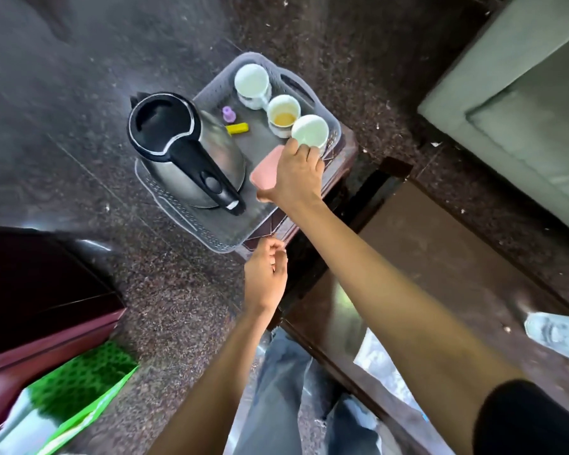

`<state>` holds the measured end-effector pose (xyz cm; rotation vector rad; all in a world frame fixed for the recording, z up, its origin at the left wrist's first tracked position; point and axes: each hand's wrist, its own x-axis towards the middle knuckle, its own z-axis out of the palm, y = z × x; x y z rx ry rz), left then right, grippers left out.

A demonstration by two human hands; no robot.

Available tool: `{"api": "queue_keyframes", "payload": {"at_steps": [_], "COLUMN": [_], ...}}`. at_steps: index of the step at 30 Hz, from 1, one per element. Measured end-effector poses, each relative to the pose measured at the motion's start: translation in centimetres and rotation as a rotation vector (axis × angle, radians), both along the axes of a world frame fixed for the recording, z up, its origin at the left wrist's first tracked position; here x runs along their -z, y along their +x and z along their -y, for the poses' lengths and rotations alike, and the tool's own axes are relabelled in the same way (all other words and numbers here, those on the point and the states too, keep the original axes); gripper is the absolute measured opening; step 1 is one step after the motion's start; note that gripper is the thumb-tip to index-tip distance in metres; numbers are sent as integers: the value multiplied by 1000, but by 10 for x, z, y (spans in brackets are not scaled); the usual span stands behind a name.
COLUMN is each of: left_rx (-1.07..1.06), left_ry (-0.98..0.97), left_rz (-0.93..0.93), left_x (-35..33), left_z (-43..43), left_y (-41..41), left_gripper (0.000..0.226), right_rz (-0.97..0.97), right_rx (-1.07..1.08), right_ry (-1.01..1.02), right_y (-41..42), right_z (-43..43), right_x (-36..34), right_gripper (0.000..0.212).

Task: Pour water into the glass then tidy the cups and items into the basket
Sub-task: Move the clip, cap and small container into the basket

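Pink item (266, 174): gripped in right hand (301, 174), fingers curled over it from above, just right of kettle (186, 149) handle. It sits over the floor of basket (211, 238), which holds kettle. Judged light, stiff, smooth, rounded corners, so may slip; hold across narrow width. Long axis runs away from person, far end toward white cup (309, 129) right of kettle. Fingertips at cup rim; cup looks fragile. Left hand (266, 274) on near side of kettle, loosely curled, holding nothing.
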<state>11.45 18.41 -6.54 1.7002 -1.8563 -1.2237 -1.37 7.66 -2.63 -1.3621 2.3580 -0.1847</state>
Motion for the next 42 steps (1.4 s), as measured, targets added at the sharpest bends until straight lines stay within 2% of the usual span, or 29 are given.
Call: {"api": "queue_keyframes", "payload": {"at_steps": [3, 6, 10, 12, 14, 16, 18, 22, 29, 32, 37, 40, 42], "left_rx": [-21, -30, -17, -8, 1, 23, 41, 110, 291, 396, 578, 639, 675], "left_ry": [26, 46, 40, 24, 7, -25, -46, -54, 12, 48, 134, 149, 165], "left_rz": [-4, -2, 2, 13, 20, 23, 15, -9, -31, -26, -33, 1, -2], "left_x": [3, 3, 1, 0, -1, -5, -9, -13, -22, -20, -14, -9, -7], "left_z": [1, 4, 6, 5, 1, -7, -17, -56, -176, -236, -314, -342, -353], "left_y": [0, -2, -3, -3, -5, -11, -18, -46, -115, -142, -167, -170, -169], "left_gripper": [11, 10, 10, 11, 11, 12, 14, 13, 14, 11, 8, 9, 9], "right_rz": [-99, -193, -132, -38, 4, -50, -87, -111, -76, -109, -79, 51, 183], "right_rx": [-7, -16, -3, 12, -6, -17, 30, 261, 501, 729, 1028, 1130, 1154], "right_ry": [88, 87, 74, -64, -289, -430, -456, -365, -8, 64, 341, 395, 375], "right_y": [9, 14, 15, 9, 0, -15, -33, -70, -100, -115, -132, -133, -134], "right_z": [0, -1, -4, -16, -39, -72, -109, -209, -407, -492, -618, -663, -682], "right_x": [18, 31, 29, 25, 24, 26, 32, 51, 80, 79, 82, 92, 100], "right_gripper": [111, 100, 92, 84, 68, 53, 45, 41, 42, 42, 82, 95, 97]}}
